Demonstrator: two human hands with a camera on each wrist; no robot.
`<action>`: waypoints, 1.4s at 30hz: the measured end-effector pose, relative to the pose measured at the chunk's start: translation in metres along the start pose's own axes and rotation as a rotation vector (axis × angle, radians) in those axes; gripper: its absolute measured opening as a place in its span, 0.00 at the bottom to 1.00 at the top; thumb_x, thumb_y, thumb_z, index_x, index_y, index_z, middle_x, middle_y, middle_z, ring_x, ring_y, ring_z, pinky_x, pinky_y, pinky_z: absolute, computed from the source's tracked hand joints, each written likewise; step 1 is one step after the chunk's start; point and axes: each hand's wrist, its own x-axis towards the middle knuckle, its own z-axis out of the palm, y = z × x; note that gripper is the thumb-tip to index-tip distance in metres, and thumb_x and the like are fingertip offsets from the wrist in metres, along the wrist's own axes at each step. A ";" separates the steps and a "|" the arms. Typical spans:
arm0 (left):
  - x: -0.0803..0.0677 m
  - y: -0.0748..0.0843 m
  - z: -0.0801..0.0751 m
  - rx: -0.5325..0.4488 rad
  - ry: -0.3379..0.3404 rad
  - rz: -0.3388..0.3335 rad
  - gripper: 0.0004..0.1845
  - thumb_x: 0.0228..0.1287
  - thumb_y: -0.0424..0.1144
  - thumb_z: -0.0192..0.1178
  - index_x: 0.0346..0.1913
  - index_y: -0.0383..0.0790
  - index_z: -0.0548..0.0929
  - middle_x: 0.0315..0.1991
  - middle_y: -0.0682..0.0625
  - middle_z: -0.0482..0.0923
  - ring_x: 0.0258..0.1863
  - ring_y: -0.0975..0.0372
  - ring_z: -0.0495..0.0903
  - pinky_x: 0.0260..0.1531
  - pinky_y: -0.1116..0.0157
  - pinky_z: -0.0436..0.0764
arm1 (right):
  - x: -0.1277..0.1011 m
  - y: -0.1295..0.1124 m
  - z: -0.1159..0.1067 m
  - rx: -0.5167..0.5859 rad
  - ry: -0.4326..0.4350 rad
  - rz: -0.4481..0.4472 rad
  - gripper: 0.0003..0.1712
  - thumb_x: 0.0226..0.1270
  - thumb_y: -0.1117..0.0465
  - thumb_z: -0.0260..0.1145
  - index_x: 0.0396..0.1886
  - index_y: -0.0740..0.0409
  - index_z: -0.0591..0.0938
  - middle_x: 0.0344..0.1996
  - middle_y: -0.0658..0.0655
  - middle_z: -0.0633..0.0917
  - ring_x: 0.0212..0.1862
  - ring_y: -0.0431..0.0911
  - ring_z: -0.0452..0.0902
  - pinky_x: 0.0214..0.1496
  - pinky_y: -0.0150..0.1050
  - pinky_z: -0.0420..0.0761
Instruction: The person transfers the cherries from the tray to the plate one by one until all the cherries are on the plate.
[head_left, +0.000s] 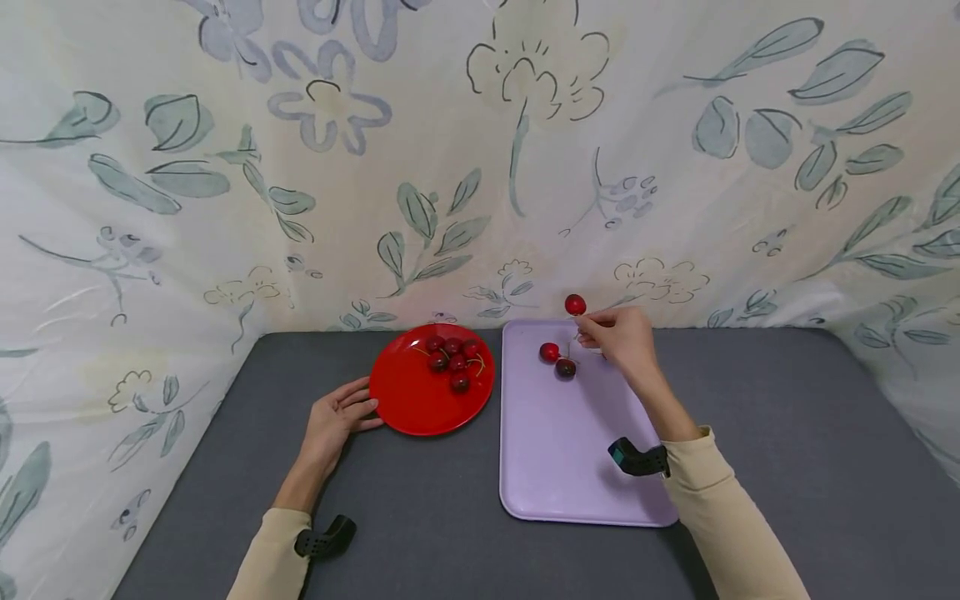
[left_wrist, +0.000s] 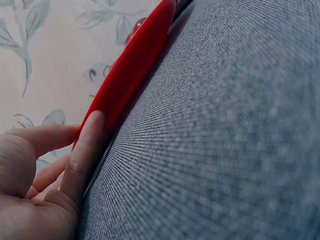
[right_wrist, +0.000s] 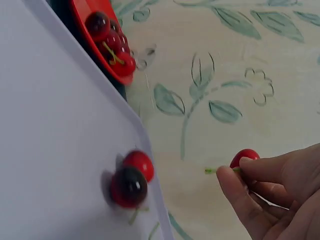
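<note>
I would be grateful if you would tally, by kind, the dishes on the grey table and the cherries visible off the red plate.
Cherries off the plate: 3 (2 on the tray, 1 held in the right hand)
Red plate: 1
Lilac tray: 1
Total: 5

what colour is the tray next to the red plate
Light purple; the tray shows best in the head view.
</note>
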 end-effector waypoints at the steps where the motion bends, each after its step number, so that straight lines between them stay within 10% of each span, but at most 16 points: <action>1: -0.001 0.000 0.000 0.000 0.002 -0.001 0.28 0.69 0.31 0.60 0.70 0.33 0.67 0.59 0.34 0.74 0.43 0.62 0.85 0.42 0.61 0.86 | 0.000 -0.001 0.002 0.037 -0.018 0.004 0.15 0.68 0.63 0.66 0.44 0.74 0.84 0.33 0.68 0.87 0.31 0.48 0.87 0.32 0.30 0.86; 19: -0.008 -0.002 0.002 -0.010 0.009 0.001 0.28 0.69 0.32 0.60 0.69 0.32 0.67 0.57 0.36 0.76 0.41 0.61 0.86 0.42 0.60 0.86 | -0.022 -0.011 0.078 0.343 -0.189 0.090 0.12 0.65 0.69 0.67 0.40 0.79 0.84 0.29 0.68 0.87 0.24 0.43 0.85 0.34 0.40 0.88; 42: -0.006 -0.005 0.002 -0.015 0.012 0.013 0.28 0.68 0.31 0.61 0.69 0.31 0.67 0.55 0.38 0.77 0.41 0.61 0.86 0.42 0.60 0.86 | -0.036 -0.014 0.130 0.097 -0.228 0.085 0.09 0.61 0.66 0.71 0.27 0.70 0.88 0.18 0.57 0.85 0.17 0.41 0.82 0.22 0.31 0.84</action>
